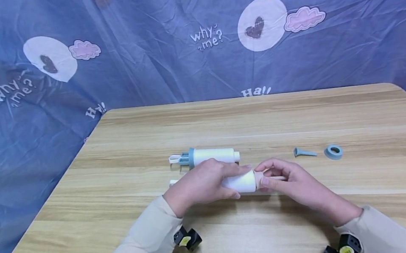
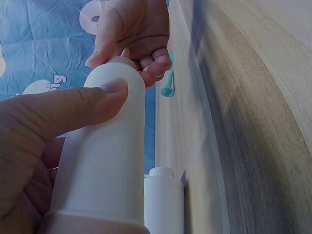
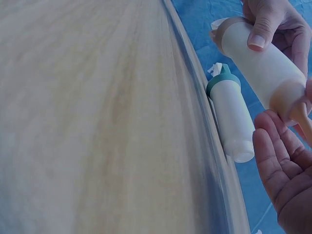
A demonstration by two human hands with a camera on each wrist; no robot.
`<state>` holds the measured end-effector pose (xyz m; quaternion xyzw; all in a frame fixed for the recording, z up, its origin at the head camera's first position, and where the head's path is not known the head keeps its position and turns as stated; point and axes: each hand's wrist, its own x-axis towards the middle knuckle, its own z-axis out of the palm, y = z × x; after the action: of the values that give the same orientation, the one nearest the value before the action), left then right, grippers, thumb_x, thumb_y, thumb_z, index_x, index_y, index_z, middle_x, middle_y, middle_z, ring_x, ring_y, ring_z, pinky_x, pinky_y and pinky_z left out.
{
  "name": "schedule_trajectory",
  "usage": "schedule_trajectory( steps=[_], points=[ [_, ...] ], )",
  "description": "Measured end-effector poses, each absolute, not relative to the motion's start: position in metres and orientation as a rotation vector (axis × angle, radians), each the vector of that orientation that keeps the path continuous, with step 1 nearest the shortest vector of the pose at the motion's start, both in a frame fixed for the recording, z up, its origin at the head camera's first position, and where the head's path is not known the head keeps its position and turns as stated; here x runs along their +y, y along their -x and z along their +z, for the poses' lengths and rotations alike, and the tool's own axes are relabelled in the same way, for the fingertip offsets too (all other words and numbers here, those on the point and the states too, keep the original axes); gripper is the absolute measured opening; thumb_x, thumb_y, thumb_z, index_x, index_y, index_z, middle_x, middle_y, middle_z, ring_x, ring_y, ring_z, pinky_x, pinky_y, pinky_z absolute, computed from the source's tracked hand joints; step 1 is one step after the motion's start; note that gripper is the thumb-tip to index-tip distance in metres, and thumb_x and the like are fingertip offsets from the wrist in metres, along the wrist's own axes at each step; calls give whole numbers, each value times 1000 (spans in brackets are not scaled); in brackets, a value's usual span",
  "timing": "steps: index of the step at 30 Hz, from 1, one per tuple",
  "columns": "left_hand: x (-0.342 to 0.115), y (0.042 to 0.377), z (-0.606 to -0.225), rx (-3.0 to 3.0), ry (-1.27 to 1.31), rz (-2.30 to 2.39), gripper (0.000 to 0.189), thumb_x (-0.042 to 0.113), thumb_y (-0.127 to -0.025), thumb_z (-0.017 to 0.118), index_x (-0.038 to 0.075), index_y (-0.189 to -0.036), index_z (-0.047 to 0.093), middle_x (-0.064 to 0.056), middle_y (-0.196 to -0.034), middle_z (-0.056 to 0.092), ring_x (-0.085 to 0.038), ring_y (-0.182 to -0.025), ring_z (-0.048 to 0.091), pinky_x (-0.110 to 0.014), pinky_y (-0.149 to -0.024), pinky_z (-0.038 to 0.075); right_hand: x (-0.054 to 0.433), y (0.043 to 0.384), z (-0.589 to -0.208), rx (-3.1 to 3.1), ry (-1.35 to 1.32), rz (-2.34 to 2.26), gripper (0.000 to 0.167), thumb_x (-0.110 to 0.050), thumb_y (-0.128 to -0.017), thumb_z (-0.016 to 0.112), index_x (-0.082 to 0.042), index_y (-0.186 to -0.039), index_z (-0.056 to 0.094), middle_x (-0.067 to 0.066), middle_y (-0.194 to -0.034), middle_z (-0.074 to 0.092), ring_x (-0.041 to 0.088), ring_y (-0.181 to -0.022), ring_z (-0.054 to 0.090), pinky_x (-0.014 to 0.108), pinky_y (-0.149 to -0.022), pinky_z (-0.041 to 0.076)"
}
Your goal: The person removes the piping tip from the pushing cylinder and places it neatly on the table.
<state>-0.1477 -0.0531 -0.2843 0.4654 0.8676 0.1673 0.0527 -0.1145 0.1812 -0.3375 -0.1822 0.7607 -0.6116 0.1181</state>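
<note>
"Why me?" is read twice on the blue cloth (image 1: 165,73) behind, "Ha!!" is spelled lower down near the table (image 1: 124,231), and a word, apparently "pig", is cut by the top edge. Over the tabletop, a white bottle (image 1: 244,182) is gripped by the left hand (image 1: 206,181), thumb laid along its side, fingers wrapped beneath. Its peach cap (image 3: 285,97) is pinched by the right hand (image 1: 291,179), the thumb bent against the fingers and the slim nozzle (image 1: 278,178) pointing past them. Just beyond lies a second bottle (image 1: 212,156), fitted with a blue collar (image 1: 191,158). To the right, a blue cone (image 1: 304,152) and a blue ring (image 1: 333,152) are set near each other. From the right wrist, a peach band (image 3: 228,35) is revealed at the held bottle's other end; in the head view it is covered by the left hand.
</note>
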Motion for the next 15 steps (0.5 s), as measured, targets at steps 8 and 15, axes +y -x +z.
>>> schedule_trajectory(
  steps=[8,15],
  points=[
    [-54,147,-285,2646,-1402,500,61,28,-74,77,15,-130,55,-4,-123,61,-17,-106,61,-24,-89,46,179,113,-336,2330,516,-1747,30,-11,-84,66,-1,-111,55,17,-105,63,13,-91,63,28,-76,53],
    [-55,146,-285,2643,-1420,499,61,27,-74,77,15,-130,55,-3,-125,60,-18,-109,60,-26,-92,46,177,113,-337,2395,525,-1725,36,-8,-78,72,-2,-109,57,15,-106,62,11,-93,61,27,-77,53]
  ],
)
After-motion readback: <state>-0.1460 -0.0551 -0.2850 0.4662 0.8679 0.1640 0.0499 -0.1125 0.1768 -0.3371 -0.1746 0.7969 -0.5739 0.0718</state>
